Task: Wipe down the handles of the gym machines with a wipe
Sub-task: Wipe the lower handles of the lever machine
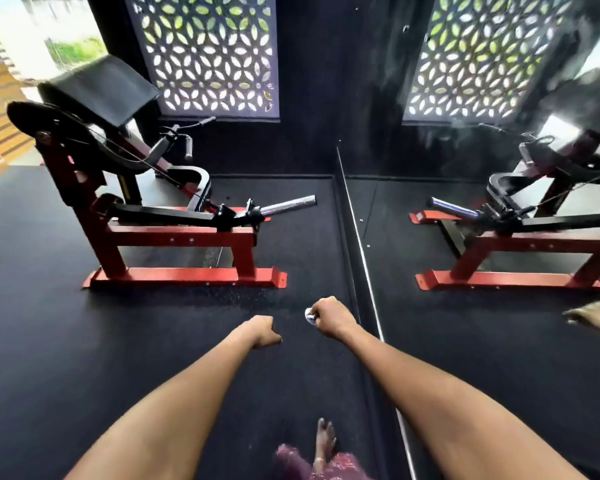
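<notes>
Head camera: your two arms reach out over the black floor point(49, 341).
Your bare foot point(324, 441) is closest, at the bottom. Your left hand point(262, 332) is curled in a fist with nothing in it. Your right hand point(331, 317) squeezes a small white wipe point(309, 316). Farther off on the left stands a red machine point(174, 237); its black handles point(187, 147) are well apart from your hands. A mirror point(499, 220) is on the right.

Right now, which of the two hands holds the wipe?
The right hand, nearer the mirror: a crumpled white wipe shows at its fingers. The left hand is a bare fist.
</notes>
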The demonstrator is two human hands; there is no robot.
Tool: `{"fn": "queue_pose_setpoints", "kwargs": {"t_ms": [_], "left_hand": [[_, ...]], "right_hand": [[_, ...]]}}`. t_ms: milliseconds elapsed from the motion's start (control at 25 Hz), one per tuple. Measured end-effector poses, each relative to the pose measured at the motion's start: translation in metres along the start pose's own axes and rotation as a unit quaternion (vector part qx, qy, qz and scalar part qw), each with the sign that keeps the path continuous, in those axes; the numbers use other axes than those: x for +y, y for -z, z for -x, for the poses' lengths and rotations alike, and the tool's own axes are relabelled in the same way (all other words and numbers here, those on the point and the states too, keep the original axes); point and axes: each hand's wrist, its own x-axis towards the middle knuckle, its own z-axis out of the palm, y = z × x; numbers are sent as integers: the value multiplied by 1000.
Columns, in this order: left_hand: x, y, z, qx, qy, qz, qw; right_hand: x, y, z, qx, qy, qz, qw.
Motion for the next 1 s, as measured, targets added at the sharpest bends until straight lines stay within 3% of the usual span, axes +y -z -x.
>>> {"fn": "queue_pose_setpoints", "kwargs": {"t_ms": [400, 520, 1000], "left_hand": [[56, 160, -218, 18, 16, 38, 999], [54, 200, -284, 40, 50, 62, 996], [20, 381, -522, 77, 96, 86, 989]], "right_hand": [[64, 97, -258, -15, 60, 23, 998], [71, 111, -332, -68, 108, 71, 989], [70, 173, -655, -54, 197, 121, 971]]}}
